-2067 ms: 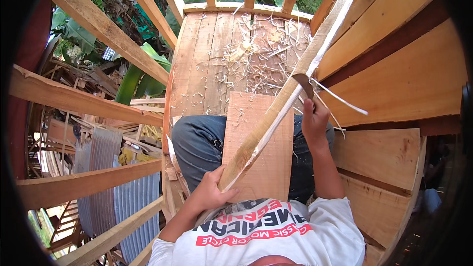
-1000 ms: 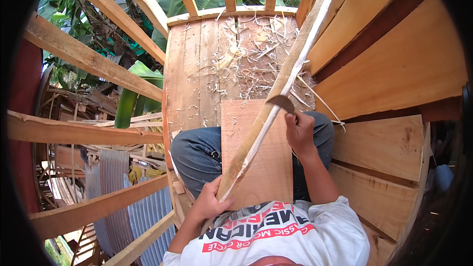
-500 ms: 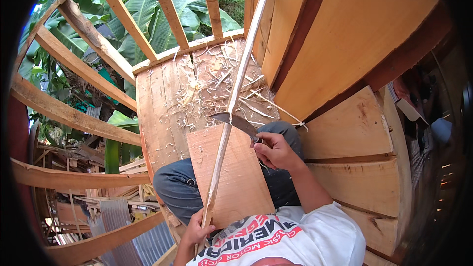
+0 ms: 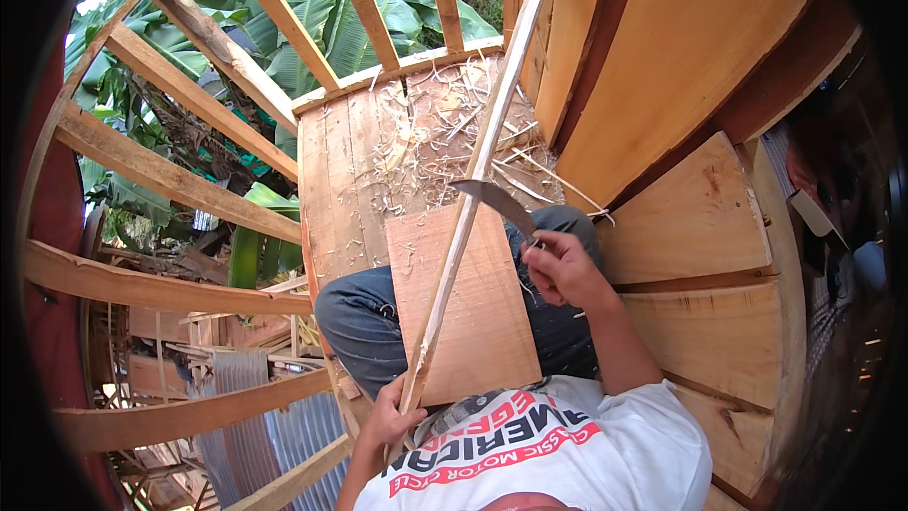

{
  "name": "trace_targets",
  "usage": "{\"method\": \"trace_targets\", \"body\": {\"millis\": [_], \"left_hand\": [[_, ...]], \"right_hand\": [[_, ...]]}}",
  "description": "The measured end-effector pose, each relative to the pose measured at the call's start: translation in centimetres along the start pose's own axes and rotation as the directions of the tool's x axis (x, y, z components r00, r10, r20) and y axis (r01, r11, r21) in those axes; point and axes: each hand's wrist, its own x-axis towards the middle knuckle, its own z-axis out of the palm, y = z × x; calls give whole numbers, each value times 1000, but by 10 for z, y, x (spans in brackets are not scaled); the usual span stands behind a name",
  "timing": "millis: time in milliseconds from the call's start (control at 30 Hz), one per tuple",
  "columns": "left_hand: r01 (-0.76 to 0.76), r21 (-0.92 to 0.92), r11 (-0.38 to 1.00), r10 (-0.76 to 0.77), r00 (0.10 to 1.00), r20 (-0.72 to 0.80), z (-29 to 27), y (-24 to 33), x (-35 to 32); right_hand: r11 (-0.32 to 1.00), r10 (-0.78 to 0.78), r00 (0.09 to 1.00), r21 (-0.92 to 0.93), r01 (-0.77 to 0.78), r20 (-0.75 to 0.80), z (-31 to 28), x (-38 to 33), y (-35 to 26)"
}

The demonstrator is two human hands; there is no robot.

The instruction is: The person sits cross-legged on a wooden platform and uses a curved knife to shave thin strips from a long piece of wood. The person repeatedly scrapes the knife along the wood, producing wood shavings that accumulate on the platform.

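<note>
Wooden stick [image 4: 452,255], one, long and pale: is slanting over the person's lap, its lower end sitting in the left hand [image 4: 386,416], its far end pointing up and rightward;
Hands: are working apart from each other, the left clamping round the stick, the right hand [image 4: 566,272] clasping a knife [image 4: 497,201] by its mostly hidden handle;
Knife, one, curved: is laying its blade across the stick, whether biting in cannot be told;
Board [image 4: 487,322], one, rectangular, reddish: is resting over the jeans [image 4: 359,317], beneath the stick;
Shavings [image 4: 407,137], many, pale, curled: are littering the plank floor [image 4: 326,194];
Wooden slats [image 4: 184,191], several: are lining the left side, green leaves [image 4: 331,24] showing behind
</note>
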Motion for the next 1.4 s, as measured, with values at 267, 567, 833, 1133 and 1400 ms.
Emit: {"method": "trace_targets", "body": {"millis": [267,567,833,1133,1400], "left_hand": [[48,42,998,-48,999,-1,-10,-9,-7],[65,-71,995,-64,998,23,-21,-19,-8],[235,-739,631,58,936,347,-16,-6,22],[452,-868,206,266,828,494,-11,2,46],[292,-763,576,105,900,424,-19,4,37]], "right_hand": [[937,30,966,344,62,-256,13,12,-13],[987,142,987,67,-147,69,13,19,2],[983,134,990,128,-129,-35,61,41,40],[937,64,993,347,-27,-96,118,84,47],[947,71,984,320,-16,-161,119,97,44]]}}
